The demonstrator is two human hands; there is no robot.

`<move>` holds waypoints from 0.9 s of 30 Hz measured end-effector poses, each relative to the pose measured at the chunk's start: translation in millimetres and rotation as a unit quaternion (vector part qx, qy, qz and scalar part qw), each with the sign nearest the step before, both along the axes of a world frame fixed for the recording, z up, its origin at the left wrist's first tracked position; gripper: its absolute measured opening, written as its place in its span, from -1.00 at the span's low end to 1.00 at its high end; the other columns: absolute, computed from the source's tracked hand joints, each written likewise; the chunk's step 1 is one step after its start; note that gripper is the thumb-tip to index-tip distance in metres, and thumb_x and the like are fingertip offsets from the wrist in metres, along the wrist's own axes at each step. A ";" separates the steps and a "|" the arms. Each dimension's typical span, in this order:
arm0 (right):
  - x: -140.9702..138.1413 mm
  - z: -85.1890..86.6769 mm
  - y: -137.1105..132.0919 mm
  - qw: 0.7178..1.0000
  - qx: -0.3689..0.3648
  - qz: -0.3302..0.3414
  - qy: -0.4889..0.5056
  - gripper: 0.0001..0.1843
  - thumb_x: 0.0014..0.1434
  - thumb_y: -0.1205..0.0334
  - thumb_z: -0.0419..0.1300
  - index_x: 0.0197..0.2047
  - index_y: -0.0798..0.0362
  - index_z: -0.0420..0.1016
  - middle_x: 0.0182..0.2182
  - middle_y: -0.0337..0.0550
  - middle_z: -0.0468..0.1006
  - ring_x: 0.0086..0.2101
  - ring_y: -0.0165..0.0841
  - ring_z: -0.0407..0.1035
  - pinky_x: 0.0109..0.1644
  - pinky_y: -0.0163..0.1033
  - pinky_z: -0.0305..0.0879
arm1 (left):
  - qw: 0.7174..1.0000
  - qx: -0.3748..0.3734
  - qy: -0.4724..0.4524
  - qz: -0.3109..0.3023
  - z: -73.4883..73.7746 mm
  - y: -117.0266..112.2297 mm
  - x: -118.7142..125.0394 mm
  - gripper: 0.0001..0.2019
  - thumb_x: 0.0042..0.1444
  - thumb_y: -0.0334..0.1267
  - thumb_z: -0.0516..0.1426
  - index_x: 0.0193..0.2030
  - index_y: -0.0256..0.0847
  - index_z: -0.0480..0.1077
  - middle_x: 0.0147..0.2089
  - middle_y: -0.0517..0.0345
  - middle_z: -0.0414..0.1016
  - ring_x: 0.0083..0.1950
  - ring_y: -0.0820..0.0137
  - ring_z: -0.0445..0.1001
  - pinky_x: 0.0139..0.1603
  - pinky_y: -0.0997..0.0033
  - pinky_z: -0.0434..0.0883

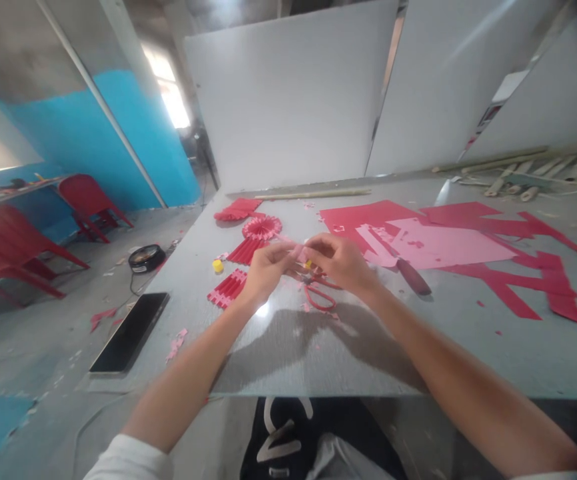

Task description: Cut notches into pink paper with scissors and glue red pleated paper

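My left hand [266,270] and my right hand [341,261] meet over the middle of the glass table [318,347]. Between their fingertips they pinch a small pink paper piece [299,252]. Both hands have their fingers closed on it. Red-handled scissors [318,293] lie on the table just under the hands. A pleated red paper rosette [262,227] and folded red strips [227,288] lie left of and behind my left hand.
Red paper sheets [513,267] and a pink paper sheet [443,243] cover the table's right side, with a dark-handled tool [413,277] beside them. A yellow cap [217,265] and a black phone [129,332] lie to the left. Red chairs [13,253] stand on the floor.
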State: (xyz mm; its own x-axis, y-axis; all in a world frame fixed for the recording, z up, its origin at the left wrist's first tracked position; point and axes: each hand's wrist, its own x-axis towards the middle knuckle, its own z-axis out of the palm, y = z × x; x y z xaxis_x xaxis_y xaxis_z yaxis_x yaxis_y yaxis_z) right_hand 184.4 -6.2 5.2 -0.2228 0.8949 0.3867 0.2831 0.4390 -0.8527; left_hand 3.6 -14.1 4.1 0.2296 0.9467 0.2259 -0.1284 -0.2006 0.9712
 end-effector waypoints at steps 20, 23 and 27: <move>-1.8 -0.5 0.4 0.996 -0.048 0.044 0.065 -0.69 0.12 -0.02 0.35 -0.25 0.05 0.55 -0.40 -0.15 0.61 -0.49 -0.38 0.44 -0.38 -0.23 0.41 | 0.995 0.075 0.033 0.059 2.4 -1.8 -0.6 -0.90 0.08 -0.33 0.23 -0.26 -0.29 0.48 -0.40 0.11 0.56 -0.40 0.39 0.59 -0.33 0.39 0.57; -2.6 -0.7 -0.7 0.996 -0.043 0.039 0.071 -0.70 0.14 -0.02 0.35 -0.26 0.05 0.54 -0.43 -0.16 0.59 -0.50 -0.39 0.41 -0.39 -0.24 0.38 | 0.996 0.066 0.038 0.051 1.9 -2.3 -0.3 -0.79 0.13 -0.24 0.24 -0.13 -0.29 0.48 -0.37 0.09 0.57 -0.39 0.37 0.59 -0.34 0.37 0.57; -3.1 -0.6 -2.8 0.998 -0.027 0.029 0.053 -0.76 0.18 0.04 0.31 -0.27 0.05 0.53 -0.44 -0.18 0.57 -0.48 -0.39 0.41 -0.39 -0.25 0.35 | 0.993 0.065 0.078 0.058 -1.4 -1.2 0.6 -0.74 0.14 -0.12 0.28 -0.24 -0.32 0.49 -0.43 0.06 0.56 -0.40 0.38 0.57 -0.35 0.40 0.54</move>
